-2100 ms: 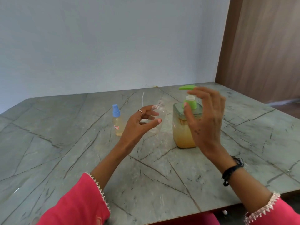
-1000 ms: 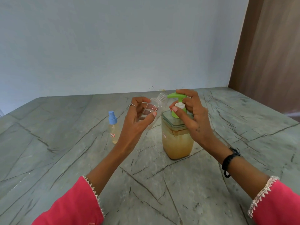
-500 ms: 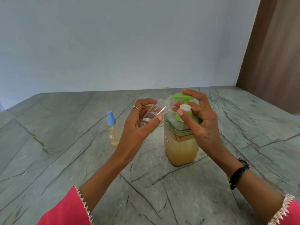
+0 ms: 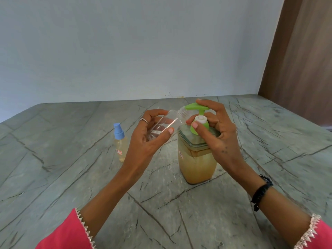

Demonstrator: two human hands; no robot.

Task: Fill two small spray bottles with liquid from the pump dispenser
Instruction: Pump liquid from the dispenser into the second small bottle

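Observation:
A square clear pump dispenser (image 4: 196, 164) with amber liquid and a green pump head (image 4: 195, 107) stands on the table. My left hand (image 4: 149, 139) holds an uncapped clear small spray bottle (image 4: 168, 123), tilted so its threaded mouth sits right under the green spout. My right hand (image 4: 215, 130) grips the pump, fingers over the green head and thumb on the green collar. A second small spray bottle (image 4: 120, 144) with a blue cap, holding pale yellow liquid, stands upright to the left.
The grey marble-pattern table (image 4: 179, 203) meets a pale blue wall at the back. A brown wooden panel (image 4: 301, 60) rises at the right, beside the table's right edge.
My right hand came down from above the pump and took hold of its head. My left hand lifted and tilted the clear bottle until its mouth reached the spout.

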